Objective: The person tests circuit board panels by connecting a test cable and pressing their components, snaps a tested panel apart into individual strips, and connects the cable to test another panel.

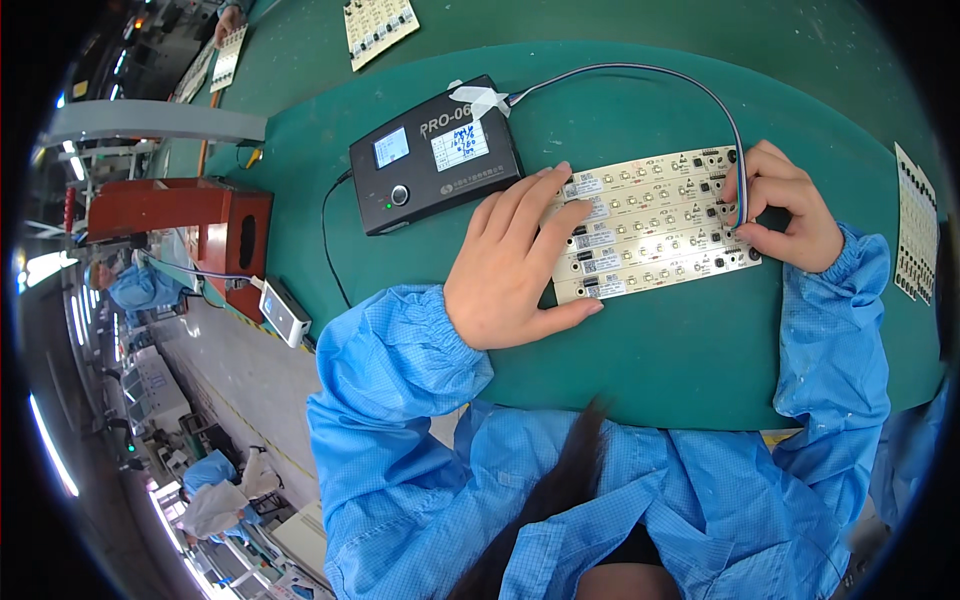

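A cream panel of several joined circuit board strips (655, 228) lies on the green mat (640, 370) in front of me. My left hand (508, 262) rests over the panel's left end, fingers spread and thumb near its lower corner. At the right end, my right hand (790, 212) is closed in a pinch around the end of a thin ribbon cable (738, 140), against the board; the fingers hide the connector tip. The cable arcs back to a black tester box (415, 160) with two pale panels on its face, where white tape covers the joint.
Another board panel (916, 225) lies at the far right, and one more (380, 32) at the back. A person's hand (230, 22) touches a board at the upper left. A red-brown metal stand (170, 210) and a small white device (285, 312) are at the left.
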Tool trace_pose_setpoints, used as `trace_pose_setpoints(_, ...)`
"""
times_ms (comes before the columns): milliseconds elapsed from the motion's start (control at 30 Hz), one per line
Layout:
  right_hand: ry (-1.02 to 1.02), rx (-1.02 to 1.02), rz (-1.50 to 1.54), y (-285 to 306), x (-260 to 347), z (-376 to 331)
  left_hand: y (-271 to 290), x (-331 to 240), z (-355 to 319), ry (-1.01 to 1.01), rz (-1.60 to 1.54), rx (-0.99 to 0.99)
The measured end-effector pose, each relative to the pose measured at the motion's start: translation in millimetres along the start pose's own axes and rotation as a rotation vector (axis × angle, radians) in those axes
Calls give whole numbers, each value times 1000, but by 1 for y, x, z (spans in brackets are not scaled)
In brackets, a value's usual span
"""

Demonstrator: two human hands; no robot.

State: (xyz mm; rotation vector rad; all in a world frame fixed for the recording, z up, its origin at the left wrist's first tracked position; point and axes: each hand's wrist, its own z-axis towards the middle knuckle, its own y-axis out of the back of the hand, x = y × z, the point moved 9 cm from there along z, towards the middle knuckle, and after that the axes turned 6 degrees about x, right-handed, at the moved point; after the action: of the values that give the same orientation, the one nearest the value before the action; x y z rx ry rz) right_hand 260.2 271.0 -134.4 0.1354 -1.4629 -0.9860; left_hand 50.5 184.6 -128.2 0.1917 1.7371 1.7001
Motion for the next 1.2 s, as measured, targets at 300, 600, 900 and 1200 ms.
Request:
trace_pose_setpoints(300,-27,-86,229,13,-9,-14,-3,-3,8,-25,-24,1)
trace_pose_setpoints(600,97,31,164,3,-14,4,-4,5,15,-5,36,29)
trace_pose_setpoints(900,80,72,125,0,-14,-1,-6,5,18,12,65,44)
trace_pose_setpoints(1200,84,67,109,-2,-15,1,-5,4,16,4,61,26)
